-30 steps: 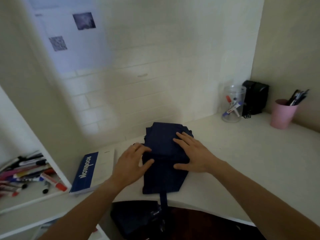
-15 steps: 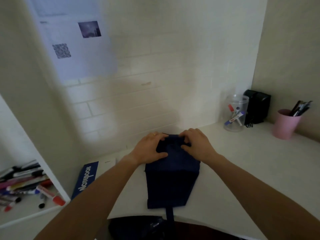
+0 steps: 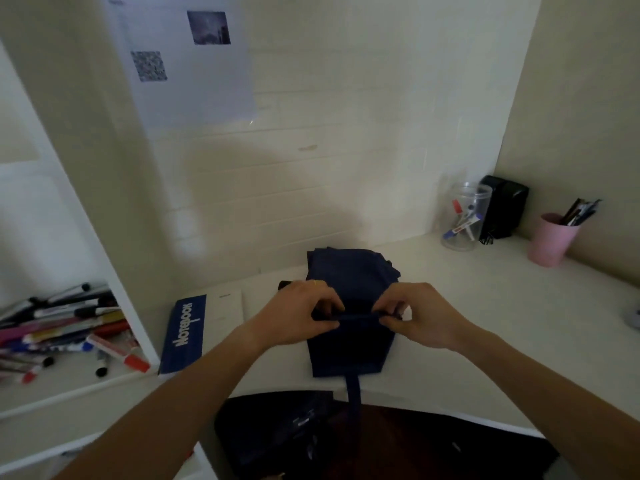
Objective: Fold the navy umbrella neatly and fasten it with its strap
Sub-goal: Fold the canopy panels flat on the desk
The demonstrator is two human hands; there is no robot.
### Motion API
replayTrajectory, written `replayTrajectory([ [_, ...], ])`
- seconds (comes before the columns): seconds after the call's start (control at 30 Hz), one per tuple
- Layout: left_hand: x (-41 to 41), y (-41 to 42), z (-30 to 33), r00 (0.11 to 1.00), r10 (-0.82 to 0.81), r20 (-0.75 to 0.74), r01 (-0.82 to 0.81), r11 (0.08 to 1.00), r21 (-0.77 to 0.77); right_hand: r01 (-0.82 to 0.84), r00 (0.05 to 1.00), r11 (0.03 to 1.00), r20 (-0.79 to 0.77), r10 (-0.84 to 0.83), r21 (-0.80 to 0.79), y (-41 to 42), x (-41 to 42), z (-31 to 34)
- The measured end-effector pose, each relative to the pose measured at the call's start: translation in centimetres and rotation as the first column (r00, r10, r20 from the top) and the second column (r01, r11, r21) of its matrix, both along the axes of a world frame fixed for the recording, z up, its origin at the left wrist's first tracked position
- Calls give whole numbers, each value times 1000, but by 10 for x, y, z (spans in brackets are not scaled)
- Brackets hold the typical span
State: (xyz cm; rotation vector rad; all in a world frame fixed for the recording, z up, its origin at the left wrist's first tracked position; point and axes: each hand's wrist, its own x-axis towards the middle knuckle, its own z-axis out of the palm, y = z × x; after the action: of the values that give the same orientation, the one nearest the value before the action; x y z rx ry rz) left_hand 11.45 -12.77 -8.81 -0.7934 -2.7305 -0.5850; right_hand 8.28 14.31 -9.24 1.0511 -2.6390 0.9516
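Note:
The navy umbrella (image 3: pixel 349 271) lies flattened and pleated on the white desk (image 3: pixel 502 306), its narrow end hanging over the front edge as a dark stem (image 3: pixel 354 389). My left hand (image 3: pixel 301 315) and my right hand (image 3: pixel 420 318) sit on either side of its middle. Both pinch a fold of the navy canopy between thumb and fingers, holding a raised ridge (image 3: pixel 358 317) across the fabric. I cannot pick out the strap.
A blue notebook (image 3: pixel 187 332) lies left of the umbrella. A shelf (image 3: pixel 69 382) at the left holds several markers. At the back right stand a clear jar (image 3: pixel 462 216), a black box (image 3: pixel 505 206) and a pink pen cup (image 3: pixel 550 239).
My hands slid from the far end of the umbrella back to its middle and now pinch a fold there. One second ago they lay flat on the fabric.

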Motion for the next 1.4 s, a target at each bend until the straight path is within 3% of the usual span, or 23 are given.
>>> replayTrajectory([
  [0.17, 26, -3, -30, 999, -7, 36, 7, 1000, -3, -46, 999, 996, 2, 46, 72, 2, 24, -30],
  [0.43, 57, -7, -68, 999, 15, 33, -17, 996, 83, -17, 987, 988, -156, 40, 150, 7, 49, -67],
  [0.63, 65, -9, -77, 988, 79, -130, -69, 995, 77, 99, 980, 995, -173, -99, -10, 0, 48, -66],
  [0.73, 72, -5, -81, 935, 63, -349, -37, 996, 81, 143, 981, 983, -115, -156, -116, -5, 43, -61],
  [0.83, 76, 3, -85, 867, 6, -498, -11, 1000, -8, 118, 976, 986, -169, -138, -121, -8, 39, -56],
  [0.93, 73, 6, -88, 867, 14, -498, -56, 996, -70, 24, 962, 997, -270, -44, -76, -8, 42, -54],
  [1.07, 68, 7, -91, 869, 7, -494, -81, 988, -128, 6, 966, 998, -260, -20, -55, -5, 49, -54],
  [1.27, 73, 3, -85, 928, 189, -321, -156, 980, 124, -9, 931, 989, -360, 61, 146, -3, 52, -65],
  [1.4, 71, -1, -79, 943, 199, -267, -175, 978, 111, 20, 926, 972, -371, 71, 236, -4, 53, -66],
])
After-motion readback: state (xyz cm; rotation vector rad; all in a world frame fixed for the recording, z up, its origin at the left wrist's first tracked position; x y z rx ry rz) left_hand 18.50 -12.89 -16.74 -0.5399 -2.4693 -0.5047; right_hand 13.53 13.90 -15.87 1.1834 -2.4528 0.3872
